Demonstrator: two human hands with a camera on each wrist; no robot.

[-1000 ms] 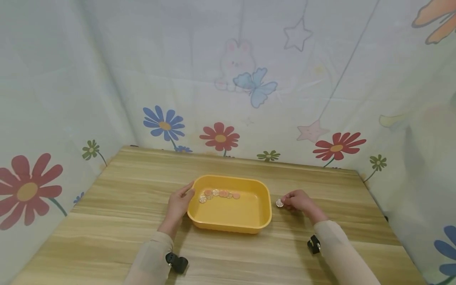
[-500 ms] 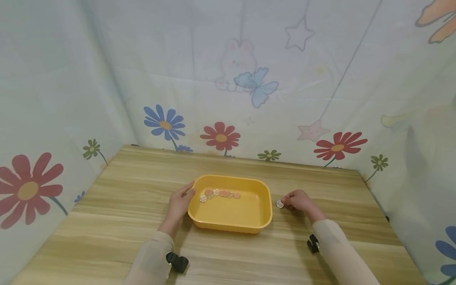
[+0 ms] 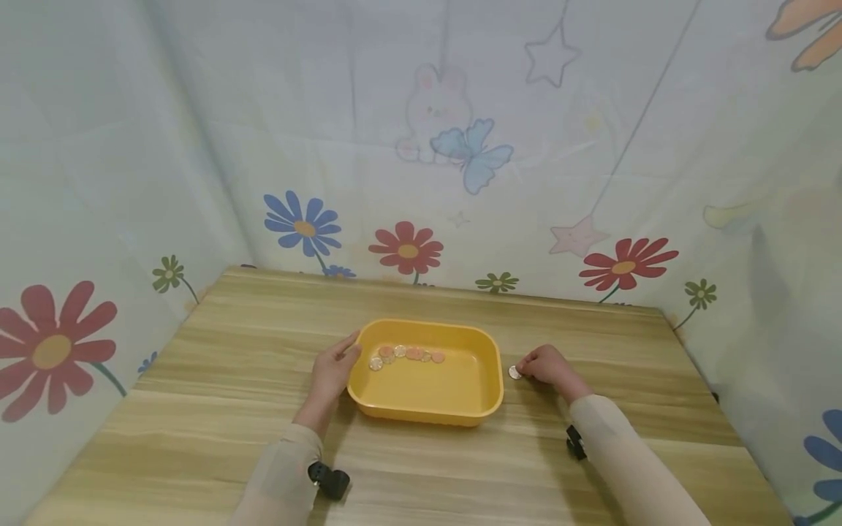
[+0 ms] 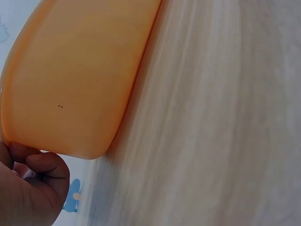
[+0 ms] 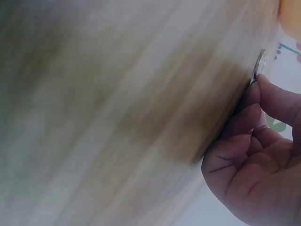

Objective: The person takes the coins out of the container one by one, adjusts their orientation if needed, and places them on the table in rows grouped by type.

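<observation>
A yellow plastic tray stands in the middle of the wooden table. Several copper and silver coins lie in a row along its far inner side. My left hand holds the tray's left end, thumb up at the rim. In the left wrist view its curled fingers press the tray's outer wall. Just right of the tray, my right hand pinches a silver coin with curled fingers. The right wrist view shows that coin tilted on edge at a fingertip, against the tabletop.
Flower-printed sheets wall in the table at the back and on both sides. A small black camera is strapped under each wrist. Bare wood lies around the tray.
Both hands, the tray and the coin keep their places; only the head view has shifted slightly.
</observation>
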